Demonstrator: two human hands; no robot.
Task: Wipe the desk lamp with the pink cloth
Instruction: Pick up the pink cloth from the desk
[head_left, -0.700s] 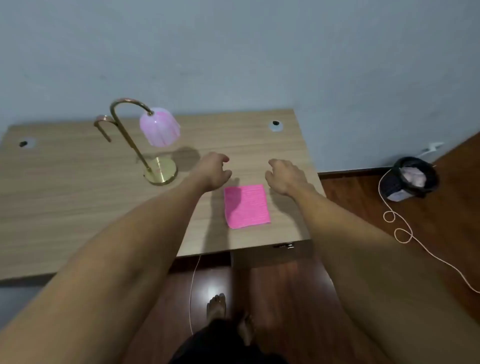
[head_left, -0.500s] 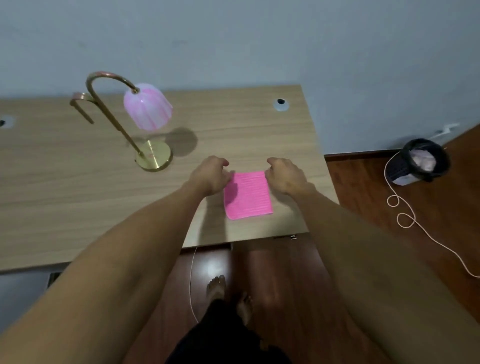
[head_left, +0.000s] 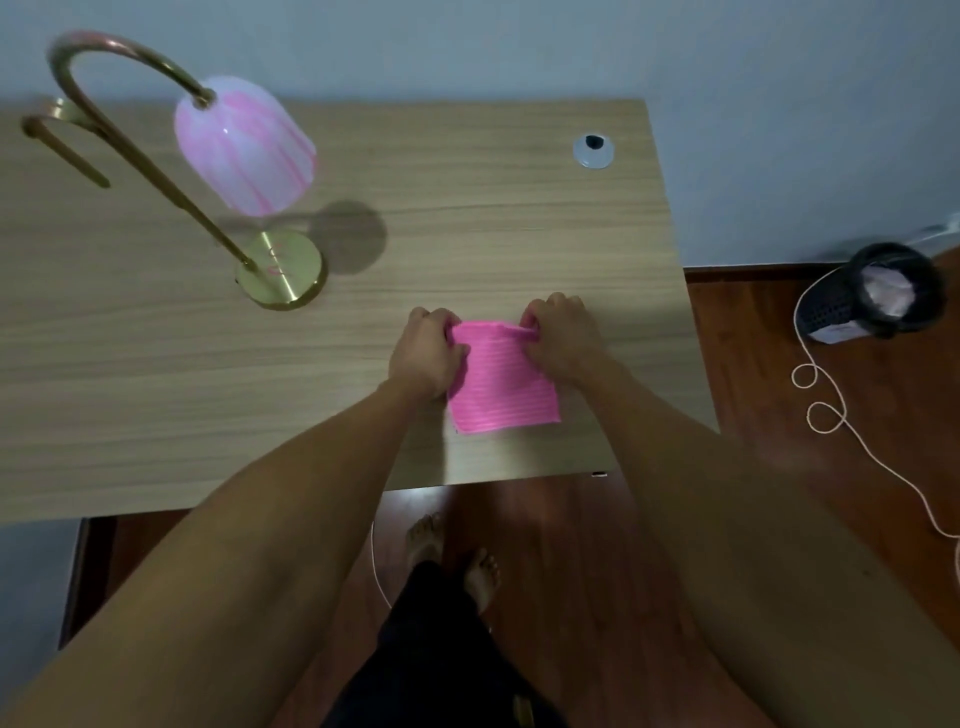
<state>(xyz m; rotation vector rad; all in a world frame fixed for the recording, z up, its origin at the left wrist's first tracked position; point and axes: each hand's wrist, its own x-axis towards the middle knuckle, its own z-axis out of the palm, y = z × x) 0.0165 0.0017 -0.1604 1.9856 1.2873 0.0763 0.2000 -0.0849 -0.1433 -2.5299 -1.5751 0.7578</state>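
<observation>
**Entry: pink cloth taken up at its far corners, lamp unwiped**

On the near right part of the pale wood-grain worktop (head_left: 467, 218) lies the bright pink, ribbed, rectangular cloth (head_left: 501, 387), flat over most of its area, its long axis running near to far. Its far edge is puckered and slightly raised where both hands meet it.

Left hand (head_left: 427, 353): grip closed on the far left corner of the cloth, fingers curled under and over the fabric.

Right hand (head_left: 558, 338): grip pinched on the far right corner, a small fold of fabric showing between thumb and fingers.

Desk lamp (head_left: 208, 171): brass-coloured metal, with a round flat base, a slim slanted stem that arches over at the top, and a glossy bell-shaped shade in white streaked with pink. It stands on the worktop to the far left of the cloth, well apart from it. The left hand is the nearer of the two, with the base the closest part and the shade hanging above and beyond it. A second, smaller brass hook branches off at far left.

Judgement: the step in hand is lifting the cloth; wiping has not begun. The coming move runs left and away, toward the base or shade. The shade looks smooth and hard, the cloth soft and limp.

Also present: a dark mesh bin (head_left: 883, 296) and a loose pale cord (head_left: 826, 410) on the red-brown floor at right.
</observation>
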